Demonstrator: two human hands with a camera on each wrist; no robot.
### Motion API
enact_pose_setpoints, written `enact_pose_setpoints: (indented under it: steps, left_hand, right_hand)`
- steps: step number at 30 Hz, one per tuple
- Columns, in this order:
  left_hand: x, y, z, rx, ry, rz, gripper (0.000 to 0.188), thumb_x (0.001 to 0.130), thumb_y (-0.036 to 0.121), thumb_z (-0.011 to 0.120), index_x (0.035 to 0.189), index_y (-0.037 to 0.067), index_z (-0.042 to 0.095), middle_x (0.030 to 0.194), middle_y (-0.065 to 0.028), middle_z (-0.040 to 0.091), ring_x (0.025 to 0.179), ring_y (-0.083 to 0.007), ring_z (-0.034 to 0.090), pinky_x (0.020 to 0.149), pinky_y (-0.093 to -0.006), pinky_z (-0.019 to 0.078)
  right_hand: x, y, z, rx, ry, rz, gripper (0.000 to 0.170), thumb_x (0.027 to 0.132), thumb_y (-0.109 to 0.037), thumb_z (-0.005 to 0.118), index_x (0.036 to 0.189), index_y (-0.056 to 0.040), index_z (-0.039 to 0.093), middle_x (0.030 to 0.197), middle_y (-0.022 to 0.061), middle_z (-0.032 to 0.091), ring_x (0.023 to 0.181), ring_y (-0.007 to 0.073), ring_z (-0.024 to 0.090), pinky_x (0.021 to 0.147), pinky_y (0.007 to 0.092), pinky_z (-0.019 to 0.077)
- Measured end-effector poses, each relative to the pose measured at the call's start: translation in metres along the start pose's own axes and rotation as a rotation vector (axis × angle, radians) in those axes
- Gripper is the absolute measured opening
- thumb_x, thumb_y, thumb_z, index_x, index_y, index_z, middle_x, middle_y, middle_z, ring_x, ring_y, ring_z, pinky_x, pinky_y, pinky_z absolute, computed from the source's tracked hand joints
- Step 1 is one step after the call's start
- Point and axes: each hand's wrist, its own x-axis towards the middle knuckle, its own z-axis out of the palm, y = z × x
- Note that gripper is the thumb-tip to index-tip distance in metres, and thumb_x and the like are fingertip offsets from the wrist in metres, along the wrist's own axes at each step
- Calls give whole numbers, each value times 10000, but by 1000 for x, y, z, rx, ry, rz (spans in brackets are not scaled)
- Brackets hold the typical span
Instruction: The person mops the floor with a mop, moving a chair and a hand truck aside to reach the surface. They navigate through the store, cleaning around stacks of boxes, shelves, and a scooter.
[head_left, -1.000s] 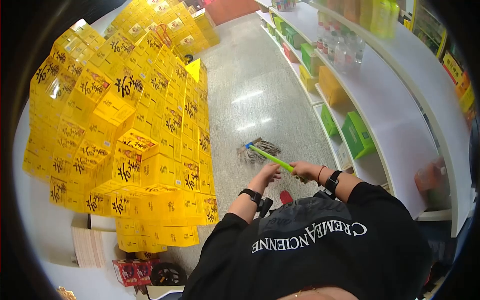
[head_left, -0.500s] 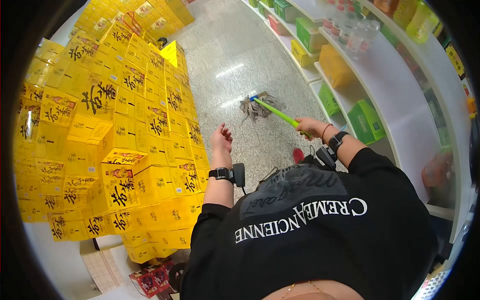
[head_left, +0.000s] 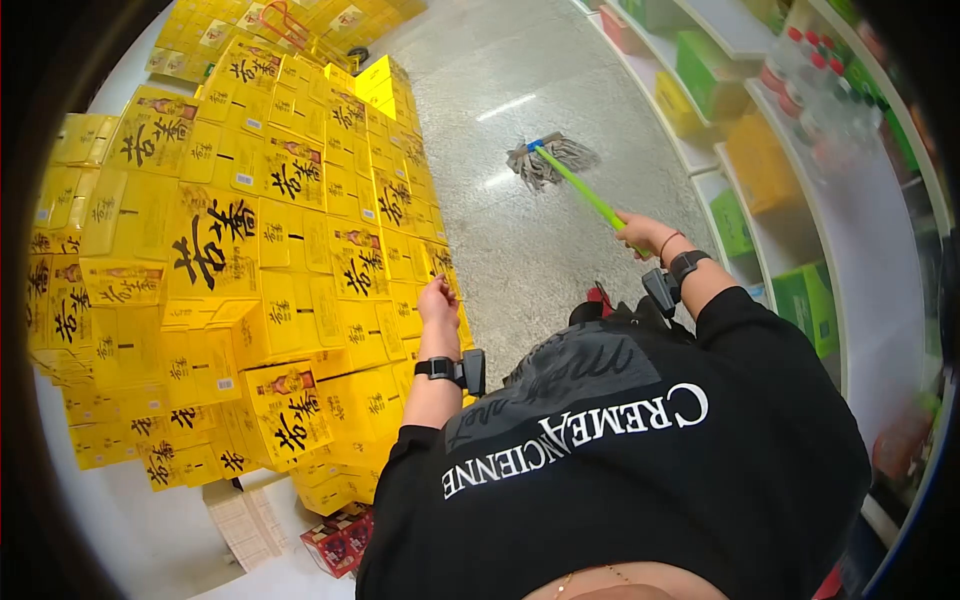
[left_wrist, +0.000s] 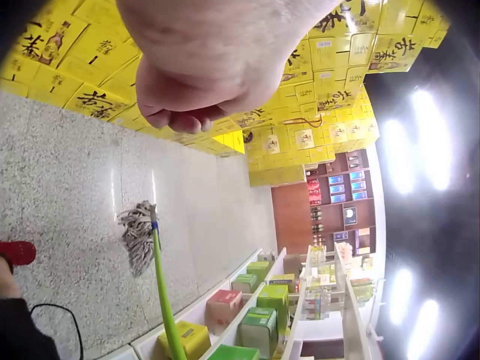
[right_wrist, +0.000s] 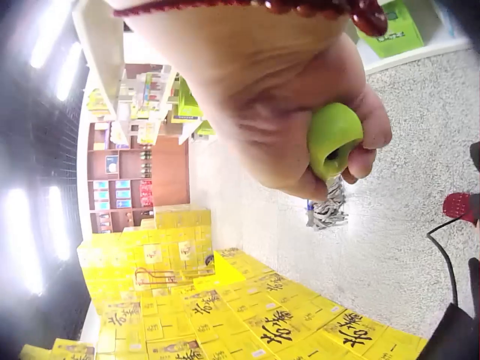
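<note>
A mop with a bright green handle (head_left: pixel 592 193) and a grey string head (head_left: pixel 556 160) stands slanted, its strings spread on the floor. My right hand (head_left: pixel 645 233) grips the handle near its top. In the right wrist view, the fingers and thumb wrap round the green handle's hollow end (right_wrist: pixel 334 139). My left hand (head_left: pixel 438 303) is held in the air before the stacked yellow cartons, away from the mop. Its fingers hang loosely curled with nothing in them, as the left hand (left_wrist: pixel 214 64) also shows in the left wrist view.
Yellow cartons (head_left: pixel 290 240) rise in a tall stack along the left. White shelves (head_left: pixel 870 330) with boxes and bottles (head_left: pixel 815 85) line the right. Between them runs a shiny speckled floor (head_left: pixel 500 220). A red shoe (left_wrist: pixel 18 253) and a dark cable (left_wrist: pixel 71 319) are low beside the body.
My left hand has moved from beside the handle out to the left, near the cartons. The right hand keeps its grip, and the mop head lies farther ahead in the head view.
</note>
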Motion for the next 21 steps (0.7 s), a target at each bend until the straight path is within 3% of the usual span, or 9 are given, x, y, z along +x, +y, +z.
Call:
enact_pose_setpoints:
  steps: [6, 8, 12, 15, 18, 21]
  left_hand:
    - [54, 73, 17, -72, 62, 145, 194, 804, 136, 467, 951, 66, 571, 617, 15, 459, 515, -98, 437, 457, -236, 345]
    - [78, 83, 27, -81, 65, 136, 194, 806, 126, 459, 947, 55, 571, 623, 10, 460, 516, -97, 430, 445, -231, 343]
    - [123, 95, 59, -74, 73, 74, 200, 808, 111, 444, 951, 40, 564, 632, 2, 457, 511, -102, 426, 430, -219, 342]
    - [158, 112, 101, 34, 31, 53, 207, 811, 111, 437, 967, 42, 554, 624, 10, 448, 483, -97, 418, 413, -222, 327]
    - [201, 132, 141, 67, -85, 53, 210, 811, 116, 438, 973, 45, 551, 614, 13, 444, 482, -96, 416, 409, -221, 321]
    - [248, 155, 176, 109, -152, 73, 214, 811, 121, 438, 979, 45, 548, 610, 13, 444, 486, -95, 421, 405, -222, 323]
  right_hand:
    - [84, -53, -25, -6, -16, 23, 442, 801, -133, 452, 1224, -205, 345, 749, 81, 451, 589, 213, 466, 470, 360, 433]
    - [80, -89, -28, -52, 53, 86, 410, 801, -118, 439, 1200, -184, 365, 752, 88, 454, 589, 213, 462, 467, 356, 433]
    - [105, -124, -34, 52, 87, 22, 365, 805, -108, 422, 1163, -178, 398, 716, 86, 431, 532, 198, 432, 421, 340, 393]
    - [122, -154, -37, 58, 139, 21, 445, 816, -116, 440, 1246, -195, 361, 665, 55, 411, 468, 153, 406, 396, 304, 340]
    - [153, -179, -46, 70, 162, 31, 379, 807, -123, 439, 1176, -191, 391, 685, 77, 419, 504, 177, 413, 411, 331, 371]
    - [190, -211, -62, 10, 170, 24, 433, 808, -131, 460, 1225, -204, 368, 680, 73, 426, 490, 173, 414, 405, 326, 364]
